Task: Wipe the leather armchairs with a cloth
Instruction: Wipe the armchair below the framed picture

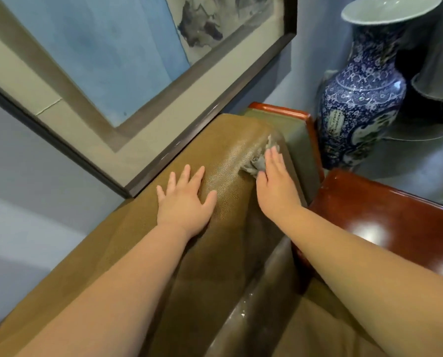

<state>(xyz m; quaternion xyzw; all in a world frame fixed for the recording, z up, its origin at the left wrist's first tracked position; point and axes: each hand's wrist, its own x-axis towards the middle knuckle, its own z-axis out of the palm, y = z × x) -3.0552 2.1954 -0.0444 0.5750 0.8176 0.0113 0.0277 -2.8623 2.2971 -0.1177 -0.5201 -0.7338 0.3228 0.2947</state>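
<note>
Cloth (257, 161): grey, crumpled, sits on the top right corner of the armchair (223, 161) backrest, right where the rounded top edge rolls down to the side. Most of it is hidden under the right hand (275, 185); only a frayed bit shows ahead of and left of the fingertips.

Right grip: fingers straight and together, palm flat, pressing the cloth onto the leather. Not curled round it.

Left grip: left hand (185, 202) lies flat on the backrest top, fingers spread, thumb out to the right, holding nothing. It's just left of the right hand w/ a strip of bare leather between them.

Armchair leather is tan/olive, pebbled; top edge runs diagonally from lower left up to the cloth corner. Below the hands the front face drops into a dark fold, w/ a shiny seam lower down.

Edges & room:
- Ahead-left of left grip: dark frame of a picture (137, 73) runs almost parallel to the backrest top, very close, can't tell if touching. Little room that way.
- Just ahead of right grip: green cushion panel w/ red wood rim (296, 114), right next to the cloth corner.
- Right of right grip: glossy red wood surface (370, 215), near the forearm.
- Further ahead-right: tall blue-and-white vase (362, 99) on the floor, beyond the wood rim, apart from the hand.
- Back along the backrest toward lower left: long run of open leather.
</note>
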